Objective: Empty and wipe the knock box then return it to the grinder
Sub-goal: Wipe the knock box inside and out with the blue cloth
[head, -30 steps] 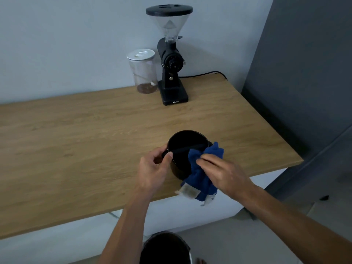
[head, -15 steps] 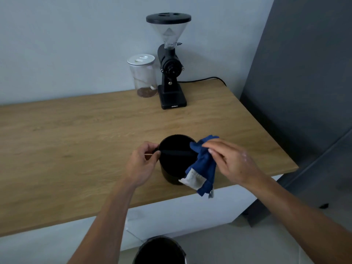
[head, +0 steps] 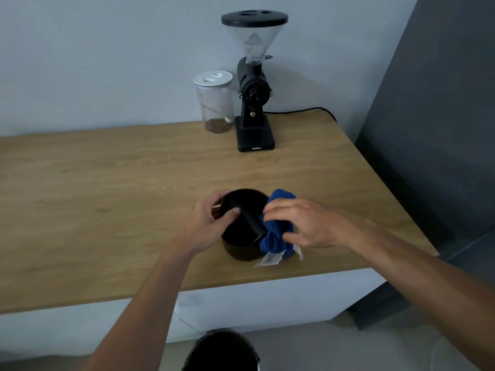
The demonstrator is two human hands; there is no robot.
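Observation:
A round black knock box (head: 242,243) with a bar across its mouth stands near the front edge of the wooden counter (head: 107,196). My left hand (head: 207,223) grips its left rim, thumb on the bar. My right hand (head: 302,223) holds a blue cloth (head: 276,236) bunched against the box's right rim and outer side; a white label hangs from the cloth. The black coffee grinder (head: 254,103) with a clear hopper stands at the back of the counter, well behind the box.
A clear jar (head: 214,103) with a white lid and some coffee grounds stands left of the grinder. The grinder's black cable (head: 302,111) runs right along the wall. A dark bin (head: 222,352) sits on the floor below the counter. A grey panel (head: 442,129) rises at right.
The knock box has been turned, so its bar now runs diagonally. My right hand has slid the cloth down along the right rim. My left thumb has moved onto the bar.

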